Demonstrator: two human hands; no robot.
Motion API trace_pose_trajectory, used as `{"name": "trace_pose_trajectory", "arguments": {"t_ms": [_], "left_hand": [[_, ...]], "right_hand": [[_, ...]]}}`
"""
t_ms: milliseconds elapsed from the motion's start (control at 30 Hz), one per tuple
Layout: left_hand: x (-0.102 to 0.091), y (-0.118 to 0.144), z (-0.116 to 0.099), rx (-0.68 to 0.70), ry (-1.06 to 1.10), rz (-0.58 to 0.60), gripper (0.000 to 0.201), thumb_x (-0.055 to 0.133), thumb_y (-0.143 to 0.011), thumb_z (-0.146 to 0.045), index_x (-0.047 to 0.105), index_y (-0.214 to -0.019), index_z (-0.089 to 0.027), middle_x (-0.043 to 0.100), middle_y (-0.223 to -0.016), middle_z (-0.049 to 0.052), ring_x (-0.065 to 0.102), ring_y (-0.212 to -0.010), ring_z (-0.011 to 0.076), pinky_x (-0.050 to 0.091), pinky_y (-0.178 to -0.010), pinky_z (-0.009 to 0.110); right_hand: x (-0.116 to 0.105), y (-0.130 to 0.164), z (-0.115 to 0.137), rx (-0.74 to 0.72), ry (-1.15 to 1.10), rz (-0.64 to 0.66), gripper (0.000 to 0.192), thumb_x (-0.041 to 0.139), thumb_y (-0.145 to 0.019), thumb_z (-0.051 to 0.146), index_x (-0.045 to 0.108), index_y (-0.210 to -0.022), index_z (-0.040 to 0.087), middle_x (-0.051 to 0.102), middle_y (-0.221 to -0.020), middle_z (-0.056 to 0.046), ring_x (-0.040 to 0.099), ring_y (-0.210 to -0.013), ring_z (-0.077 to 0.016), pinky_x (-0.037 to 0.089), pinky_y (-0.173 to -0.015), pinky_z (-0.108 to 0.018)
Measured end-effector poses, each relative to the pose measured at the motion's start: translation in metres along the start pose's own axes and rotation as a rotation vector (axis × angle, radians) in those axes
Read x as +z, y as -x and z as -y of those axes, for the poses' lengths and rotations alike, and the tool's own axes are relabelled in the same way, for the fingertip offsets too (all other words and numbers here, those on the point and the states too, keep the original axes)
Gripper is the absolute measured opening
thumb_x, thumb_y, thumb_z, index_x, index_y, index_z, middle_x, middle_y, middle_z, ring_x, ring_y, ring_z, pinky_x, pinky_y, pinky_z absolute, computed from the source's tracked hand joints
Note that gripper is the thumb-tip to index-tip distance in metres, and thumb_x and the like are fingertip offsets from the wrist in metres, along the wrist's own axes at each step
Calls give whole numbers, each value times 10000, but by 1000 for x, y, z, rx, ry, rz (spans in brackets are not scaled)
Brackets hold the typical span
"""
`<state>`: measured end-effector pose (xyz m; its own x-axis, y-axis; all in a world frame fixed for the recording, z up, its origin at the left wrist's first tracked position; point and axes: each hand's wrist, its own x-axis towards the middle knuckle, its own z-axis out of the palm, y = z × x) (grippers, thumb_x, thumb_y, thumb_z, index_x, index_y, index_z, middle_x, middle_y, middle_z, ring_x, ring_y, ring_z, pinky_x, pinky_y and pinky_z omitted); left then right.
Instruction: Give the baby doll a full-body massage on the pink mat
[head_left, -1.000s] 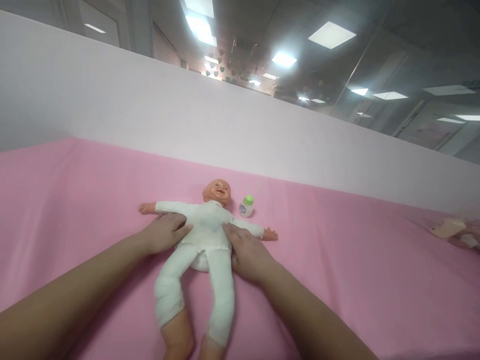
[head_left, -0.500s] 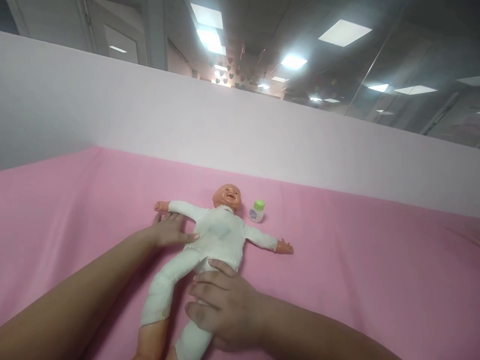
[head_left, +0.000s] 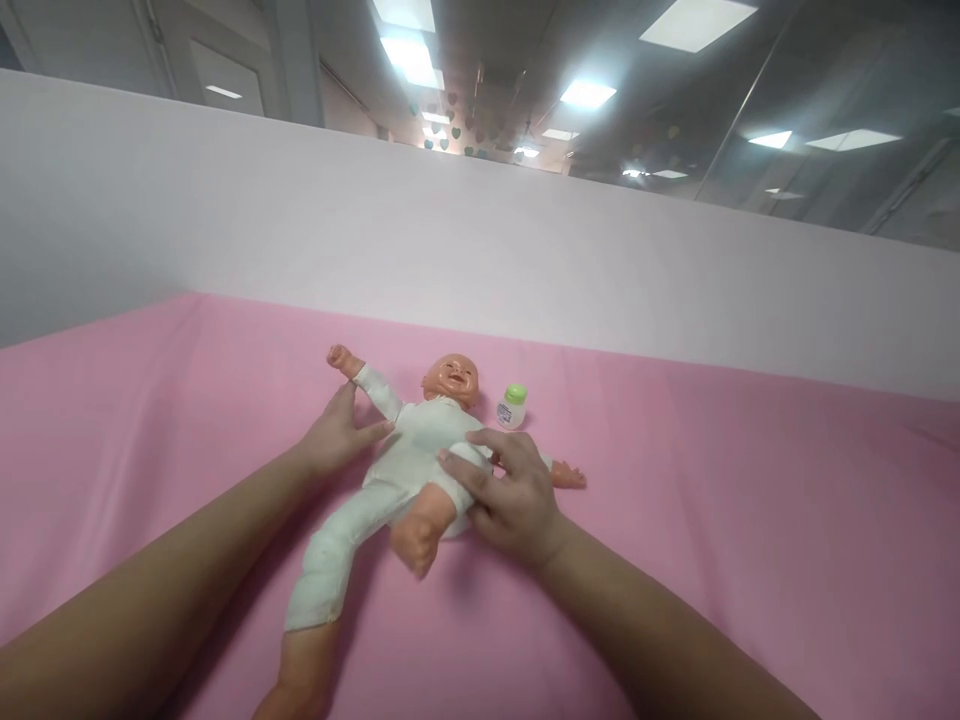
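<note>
A baby doll (head_left: 409, 455) in a white bodysuit lies on its back on a pink sheet (head_left: 712, 520). My left hand (head_left: 337, 435) rests flat against the doll's side, just under its raised arm. My right hand (head_left: 510, 490) grips the doll's leg, which is folded up toward its belly so the bare foot (head_left: 414, 535) points at me. The other leg lies stretched out toward the lower left.
A small white bottle with a green cap (head_left: 512, 406) stands right of the doll's head. A pale partition wall (head_left: 450, 250) runs along the far edge of the pink sheet.
My right hand has taken the doll's leg and bent it up toward the belly. The doll's arm on the left has swung upward; my left hand stays at its side.
</note>
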<state>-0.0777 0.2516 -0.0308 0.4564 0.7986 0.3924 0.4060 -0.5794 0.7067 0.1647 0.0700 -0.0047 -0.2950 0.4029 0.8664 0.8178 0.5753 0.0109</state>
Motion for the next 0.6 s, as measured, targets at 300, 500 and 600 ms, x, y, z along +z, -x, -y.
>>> {"name": "trace_pose_trajectory", "arguments": {"t_ms": [300, 500, 600], "left_hand": [[21, 13, -40, 312, -406, 287, 755, 544, -899, -399, 317, -1595, -214, 316, -1655, 117, 221, -1541, 355, 216, -1235, 577], [21, 12, -48, 267, -438, 326, 761, 599, -825, -335, 416, -1554, -216, 346, -1643, 107, 256, -1527, 372, 239, -1232, 565], [24, 14, -44, 167, -169, 244, 768, 625, -829, -352, 403, -1554, -234, 387, -1620, 116, 338, -1494, 359, 308, -1204, 541]], "right_hand": [[10, 10, -7, 136, -134, 239, 513, 592, -817, 124, 622, -1315, 240, 629, -1285, -111, 583, -1056, -270, 524, -927, -471], [9, 6, 8, 164, -89, 310, 620, 706, -769, 333, 577, -1350, 158, 584, -1361, -185, 532, -1160, -349, 476, -994, -554], [6, 3, 11, 96, -89, 201, 541, 703, -770, 349, 623, -1277, 178, 633, -1298, -163, 570, -1048, -304, 507, -913, -491]]}}
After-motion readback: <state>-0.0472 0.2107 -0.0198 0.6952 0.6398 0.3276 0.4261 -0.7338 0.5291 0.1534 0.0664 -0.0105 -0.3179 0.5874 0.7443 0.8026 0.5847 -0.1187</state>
